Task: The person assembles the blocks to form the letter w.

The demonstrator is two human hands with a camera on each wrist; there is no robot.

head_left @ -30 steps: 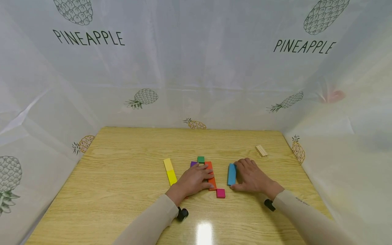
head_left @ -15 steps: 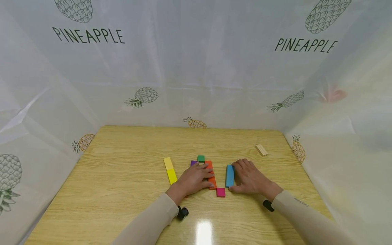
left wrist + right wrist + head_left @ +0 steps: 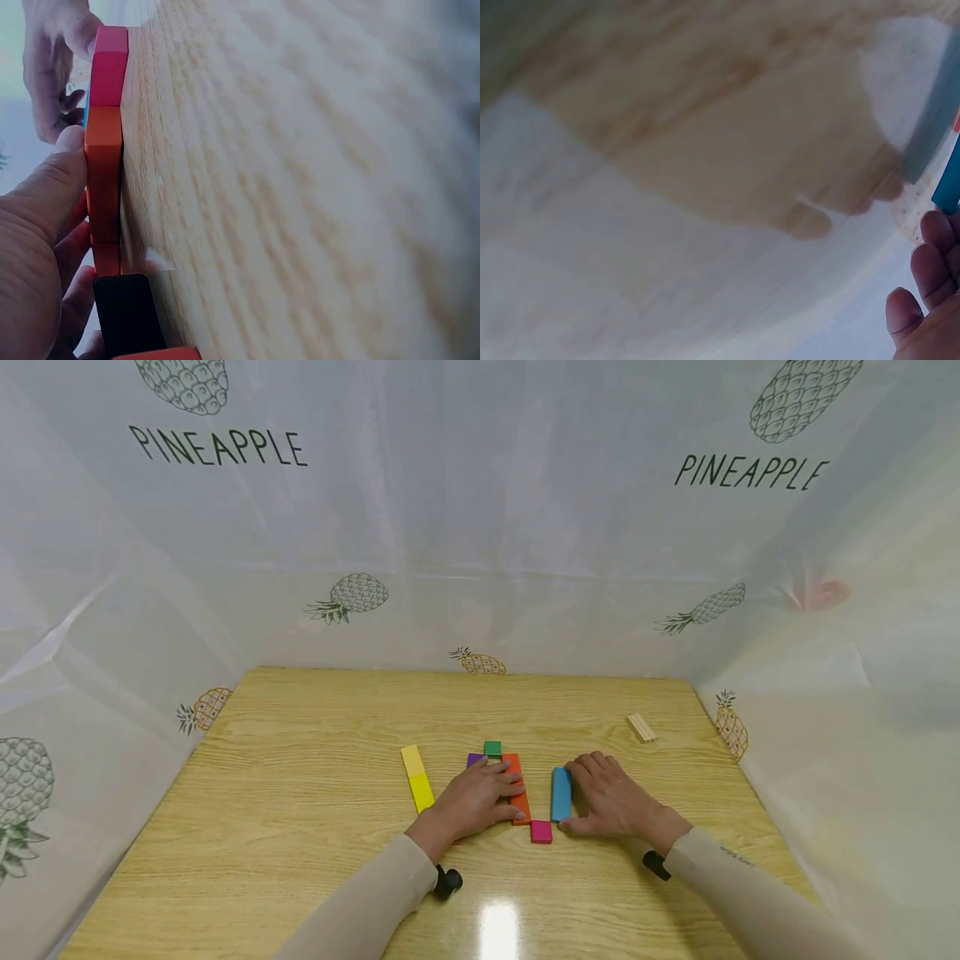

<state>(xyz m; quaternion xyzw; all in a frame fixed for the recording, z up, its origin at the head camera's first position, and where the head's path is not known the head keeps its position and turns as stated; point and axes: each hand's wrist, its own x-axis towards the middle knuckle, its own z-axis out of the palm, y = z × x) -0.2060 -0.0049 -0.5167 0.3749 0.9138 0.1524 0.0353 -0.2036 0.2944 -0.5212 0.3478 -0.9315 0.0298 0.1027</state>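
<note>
In the head view my left hand (image 3: 474, 799) rests its fingertips on the red-orange blocks (image 3: 519, 810), which lie end to end. Its thumb touches the near orange block (image 3: 105, 161) in the left wrist view. My right hand (image 3: 615, 797) pinches a long blue block (image 3: 561, 793) by its two ends, forefinger at the far end and thumb at the near one. Right-hand fingers (image 3: 932, 274) also show beside the blue block in the right wrist view. A pink block (image 3: 541, 832) sits at the near end of the orange one, just left of the blue block's near end.
A green block (image 3: 492, 749) and a purple block (image 3: 476, 759) lie beyond my left hand, the purple partly covered. Yellow blocks (image 3: 417, 781) form a row to the left. Pale wooden sticks (image 3: 641, 727) lie at the back right. Pineapple-print curtains (image 3: 420, 610) surround the wooden table (image 3: 300, 827).
My right hand has slid the blue block a little left and nearer to me, closer to the pink and orange blocks. The left hand has stayed in place.
</note>
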